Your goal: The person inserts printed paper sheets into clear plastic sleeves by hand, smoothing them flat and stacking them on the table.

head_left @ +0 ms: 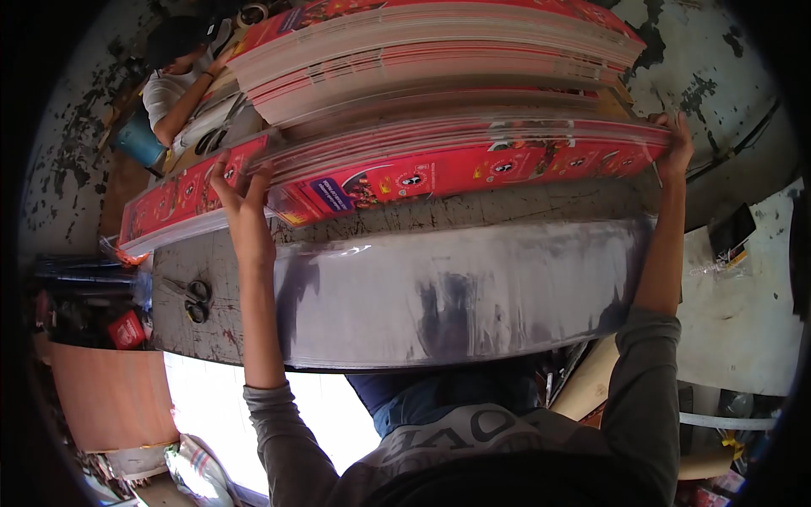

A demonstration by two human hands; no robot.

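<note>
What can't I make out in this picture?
Head view: small print on the red printed sheets, too small to read.
Head view: fingertips of the co-worker, hidden behind the tall stack.
Head view: tabletop under the glossy sheets, covered by them.
Head view: white area below, lost in glare.

Count: 2 wearer's hands, the left hand (245, 198) and right hand (673, 152), plus 1 co-worker (173, 89) upper left; 3 red printed stacks, being the top stack (439, 63), middle stack (456, 169) and left stack (173, 198), sheets per stack too fine to count. Also 1 silvery sheet pile (507, 291) lower centre, 1 pair of scissors (194, 300) left of centre, 1 teal bucket (141, 139) upper left, 1 red box (127, 329) lower left.
</note>
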